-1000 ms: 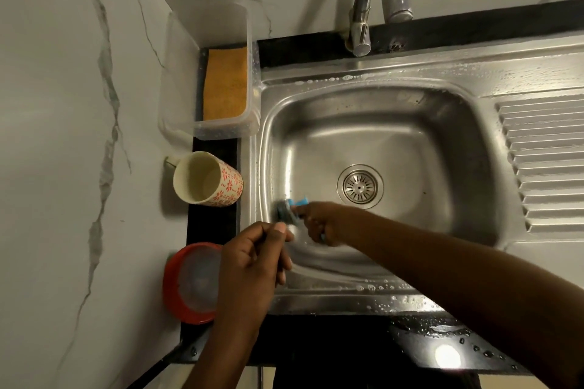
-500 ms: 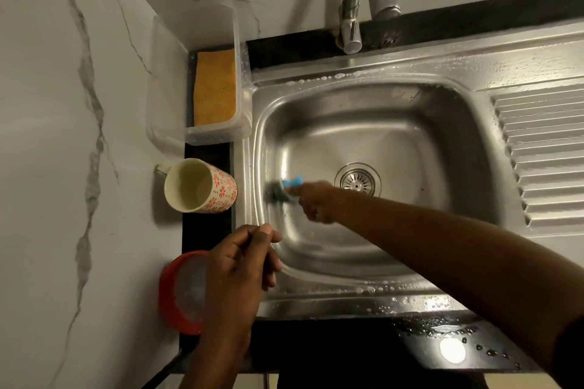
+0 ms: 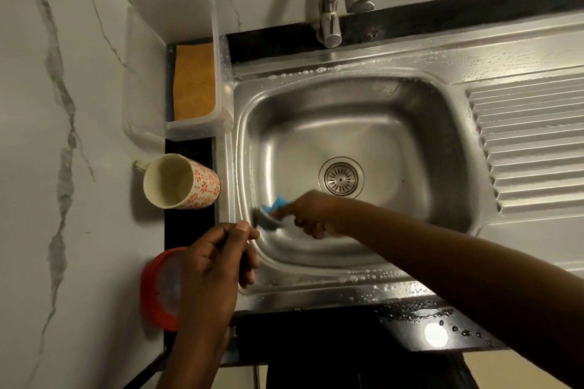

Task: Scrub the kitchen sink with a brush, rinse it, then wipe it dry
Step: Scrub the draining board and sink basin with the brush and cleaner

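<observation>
The stainless steel sink [image 3: 354,98] fills the middle of the view, its rim beaded with water and soap. My right hand [image 3: 311,215] reaches into the basin and grips a blue-handled brush [image 3: 270,213], whose dark bristles press on the lower left wall of the basin. My left hand [image 3: 218,259] hovers over the sink's front left corner with its fingers curled shut and nothing visible in them. The round drain strainer [image 3: 340,178] lies just right of the brush. The tap [image 3: 330,22] hangs over the back rim; no water runs.
A clear plastic tub [image 3: 221,95] with an orange cloth [image 3: 194,82] stands at the back left. A flowered mug [image 3: 181,181] lies beside the sink. A red-rimmed lid [image 3: 155,290] sits under my left hand. The ribbed drainboard [image 3: 531,148] is at right. Marble wall at left.
My right hand and the brush slid up the left basin wall, then back down toward the front left corner. My left hand stayed over the front corner.
</observation>
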A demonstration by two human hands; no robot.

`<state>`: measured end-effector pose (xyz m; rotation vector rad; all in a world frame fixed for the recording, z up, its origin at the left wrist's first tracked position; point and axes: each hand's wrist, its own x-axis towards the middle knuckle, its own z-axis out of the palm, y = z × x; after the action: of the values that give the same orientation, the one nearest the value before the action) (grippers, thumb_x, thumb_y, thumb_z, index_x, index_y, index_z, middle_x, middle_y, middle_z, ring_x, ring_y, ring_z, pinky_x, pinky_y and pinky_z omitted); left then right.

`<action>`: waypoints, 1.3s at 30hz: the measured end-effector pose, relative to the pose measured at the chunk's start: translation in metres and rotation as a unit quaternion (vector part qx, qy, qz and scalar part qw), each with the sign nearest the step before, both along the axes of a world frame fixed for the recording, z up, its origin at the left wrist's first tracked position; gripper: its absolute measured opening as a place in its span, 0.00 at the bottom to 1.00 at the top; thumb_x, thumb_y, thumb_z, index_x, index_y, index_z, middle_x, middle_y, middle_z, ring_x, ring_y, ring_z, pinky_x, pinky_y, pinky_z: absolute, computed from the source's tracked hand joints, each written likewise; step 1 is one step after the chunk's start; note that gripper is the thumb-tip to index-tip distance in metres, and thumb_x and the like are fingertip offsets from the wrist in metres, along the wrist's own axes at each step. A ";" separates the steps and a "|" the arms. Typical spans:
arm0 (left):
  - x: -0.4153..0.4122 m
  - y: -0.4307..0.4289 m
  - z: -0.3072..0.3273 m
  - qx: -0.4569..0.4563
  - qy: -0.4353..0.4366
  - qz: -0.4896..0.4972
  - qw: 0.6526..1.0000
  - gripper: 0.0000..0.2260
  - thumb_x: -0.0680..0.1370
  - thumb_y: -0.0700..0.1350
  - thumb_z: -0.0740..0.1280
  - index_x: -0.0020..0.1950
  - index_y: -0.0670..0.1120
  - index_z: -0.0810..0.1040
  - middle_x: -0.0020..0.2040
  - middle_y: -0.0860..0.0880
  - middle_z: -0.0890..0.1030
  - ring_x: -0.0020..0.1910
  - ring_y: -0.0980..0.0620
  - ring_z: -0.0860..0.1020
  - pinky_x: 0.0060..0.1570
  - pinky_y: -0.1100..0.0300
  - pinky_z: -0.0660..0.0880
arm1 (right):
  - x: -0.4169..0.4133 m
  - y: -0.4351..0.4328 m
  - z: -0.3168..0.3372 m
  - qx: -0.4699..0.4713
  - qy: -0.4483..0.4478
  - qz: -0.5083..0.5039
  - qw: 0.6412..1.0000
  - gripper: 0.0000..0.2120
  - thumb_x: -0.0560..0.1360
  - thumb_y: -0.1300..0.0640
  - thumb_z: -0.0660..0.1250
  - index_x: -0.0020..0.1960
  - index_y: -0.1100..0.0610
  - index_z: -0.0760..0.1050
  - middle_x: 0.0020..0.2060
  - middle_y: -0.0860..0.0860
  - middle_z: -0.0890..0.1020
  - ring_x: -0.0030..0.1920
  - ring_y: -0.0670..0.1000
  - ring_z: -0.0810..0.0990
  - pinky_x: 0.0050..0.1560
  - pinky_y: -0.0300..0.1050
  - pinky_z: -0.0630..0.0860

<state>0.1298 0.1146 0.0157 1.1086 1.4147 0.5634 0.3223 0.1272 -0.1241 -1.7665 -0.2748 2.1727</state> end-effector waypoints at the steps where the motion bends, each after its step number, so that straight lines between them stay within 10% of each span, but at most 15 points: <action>1: 0.000 0.000 0.000 0.002 0.002 0.001 1.000 0.12 0.83 0.44 0.66 0.42 0.45 0.84 0.32 0.41 0.77 0.28 0.48 0.72 0.26 0.63 0.70 | 0.004 0.014 0.010 0.017 0.001 -0.050 0.999 0.24 0.73 0.49 0.79 0.60 0.65 0.80 0.30 0.50 0.73 0.23 0.44 0.63 0.22 0.36 0.61; 6: -0.002 -0.001 0.001 0.003 0.006 0.000 1.000 0.12 0.83 0.46 0.66 0.43 0.46 0.85 0.32 0.42 0.78 0.29 0.47 0.73 0.29 0.61 0.70 | 0.006 0.073 0.034 0.087 -0.031 -0.242 0.966 0.26 0.75 0.44 0.77 0.62 0.63 0.79 0.31 0.50 0.71 0.24 0.44 0.62 0.22 0.37 0.62; 12: -0.001 -0.008 0.003 0.012 0.006 -0.002 1.000 0.11 0.84 0.44 0.66 0.45 0.43 0.84 0.32 0.42 0.78 0.28 0.49 0.73 0.28 0.62 0.70 | -0.009 -0.012 0.031 0.094 -0.088 0.023 0.991 0.25 0.76 0.47 0.77 0.59 0.68 0.80 0.31 0.53 0.74 0.21 0.46 0.66 0.23 0.36 0.62; 21: -0.002 -0.014 0.019 0.031 -0.015 -0.010 0.999 0.11 0.84 0.43 0.66 0.45 0.41 0.83 0.31 0.43 0.78 0.28 0.51 0.72 0.28 0.63 0.70 | 0.032 -0.018 0.033 0.122 -0.161 0.326 0.923 0.21 0.74 0.46 0.78 0.50 0.65 0.83 0.27 0.50 0.76 0.21 0.46 0.69 0.23 0.36 0.66; 39: 0.011 0.022 0.030 0.144 0.030 -0.028 0.989 0.08 0.82 0.44 0.69 0.44 0.45 0.83 0.33 0.49 0.81 0.31 0.55 0.77 0.36 0.61 0.76 | 0.023 -0.030 0.054 0.196 -0.181 0.287 0.920 0.22 0.75 0.43 0.77 0.59 0.59 0.84 0.32 0.50 0.78 0.24 0.45 0.70 0.23 0.38 0.67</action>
<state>0.1406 0.1363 0.0454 1.4001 1.3782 0.7157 0.3455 0.0975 -0.0706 -1.9928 -1.3686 1.8947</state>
